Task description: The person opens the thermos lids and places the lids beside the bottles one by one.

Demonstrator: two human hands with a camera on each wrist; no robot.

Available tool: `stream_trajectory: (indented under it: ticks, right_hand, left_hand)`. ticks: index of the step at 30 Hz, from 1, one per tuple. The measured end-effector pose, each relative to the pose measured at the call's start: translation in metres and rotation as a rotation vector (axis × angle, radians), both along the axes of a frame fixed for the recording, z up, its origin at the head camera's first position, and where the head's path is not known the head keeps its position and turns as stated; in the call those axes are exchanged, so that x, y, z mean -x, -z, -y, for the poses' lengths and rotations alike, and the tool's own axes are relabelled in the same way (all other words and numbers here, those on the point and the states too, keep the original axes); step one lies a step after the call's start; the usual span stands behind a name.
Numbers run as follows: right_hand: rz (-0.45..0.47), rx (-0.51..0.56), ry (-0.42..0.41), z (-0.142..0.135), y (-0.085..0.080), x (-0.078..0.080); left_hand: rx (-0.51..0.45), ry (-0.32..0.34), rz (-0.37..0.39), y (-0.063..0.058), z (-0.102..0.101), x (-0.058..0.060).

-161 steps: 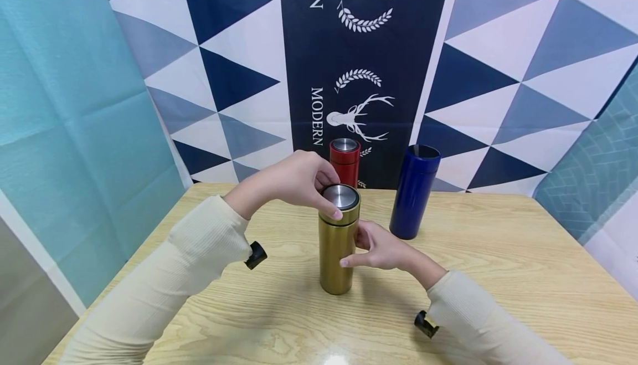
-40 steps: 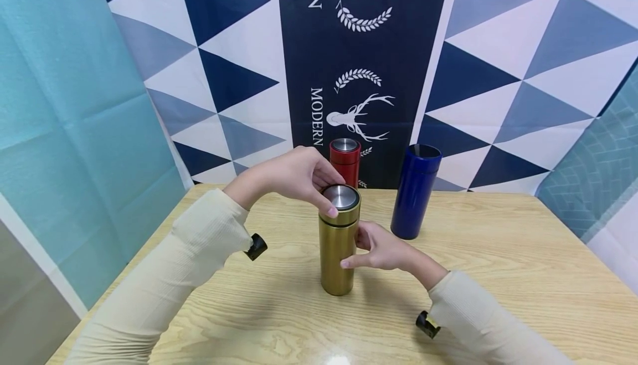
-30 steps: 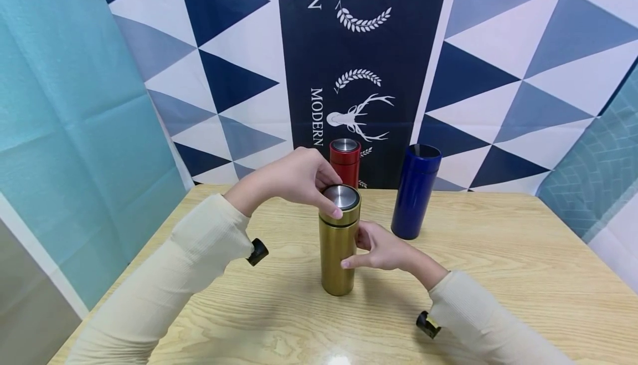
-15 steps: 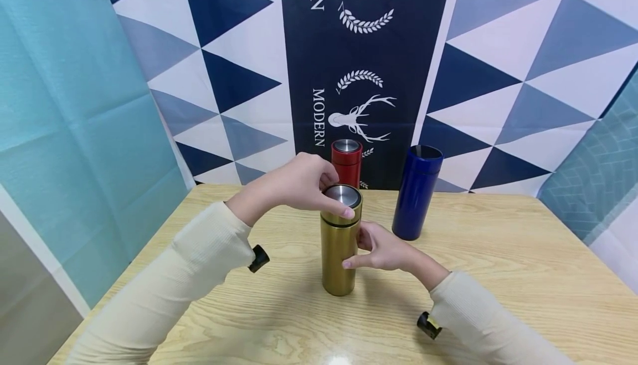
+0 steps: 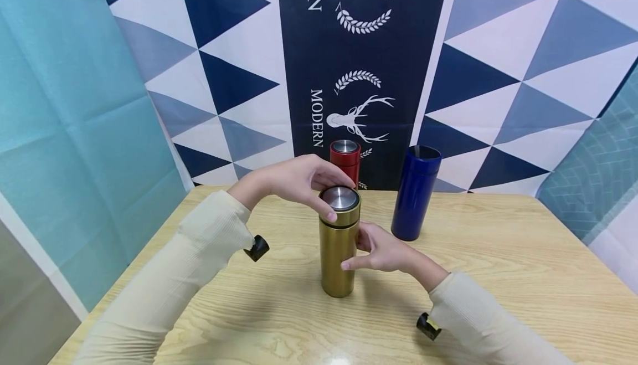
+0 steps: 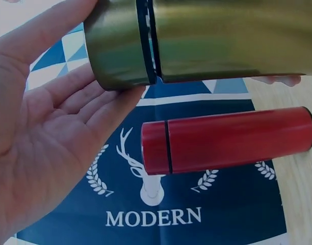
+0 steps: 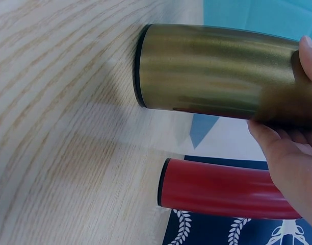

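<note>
A gold thermos point(image 5: 335, 260) stands upright on the wooden table, its lid point(image 5: 348, 220) topped by a silver disc. My left hand point(image 5: 297, 181) comes over from the left and holds the lid between thumb and fingers, thumb on the near side. The left wrist view shows a narrow gap between the lid point(image 6: 115, 46) and the body point(image 6: 237, 41). Lower down, my right hand point(image 5: 384, 250) grips the thermos body from the right, with the thumb across its front. In the right wrist view, the thermos base point(image 7: 146, 66) meets the tabletop.
Behind the gold thermos stands a red thermos point(image 5: 345, 161), partly hidden, with its lid on. To the right is a blue thermos point(image 5: 416, 193) with a dark open top. A patterned cloth point(image 5: 239, 77) hangs at the table's point(image 5: 498, 254) back edge.
Over the last half second my left thumb and fingers have shifted round the lid, the thumb to the left and the fingers further across the far side. My right hand keeps its place.
</note>
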State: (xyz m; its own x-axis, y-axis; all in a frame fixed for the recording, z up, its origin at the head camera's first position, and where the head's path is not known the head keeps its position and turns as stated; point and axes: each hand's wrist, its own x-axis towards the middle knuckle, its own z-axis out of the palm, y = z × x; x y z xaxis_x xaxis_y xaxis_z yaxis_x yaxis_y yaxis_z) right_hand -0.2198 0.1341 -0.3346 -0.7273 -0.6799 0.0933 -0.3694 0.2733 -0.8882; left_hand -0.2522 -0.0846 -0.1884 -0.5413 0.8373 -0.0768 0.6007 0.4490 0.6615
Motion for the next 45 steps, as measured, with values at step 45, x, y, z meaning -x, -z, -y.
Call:
stream_trajectory:
  ticks: [45]
  right_hand:
    - [-0.024, -0.013, 0.0, -0.001, 0.0, 0.0]
  left_hand:
    - [0.174, -0.297, -0.421, -0.005, -0.018, -0.037]
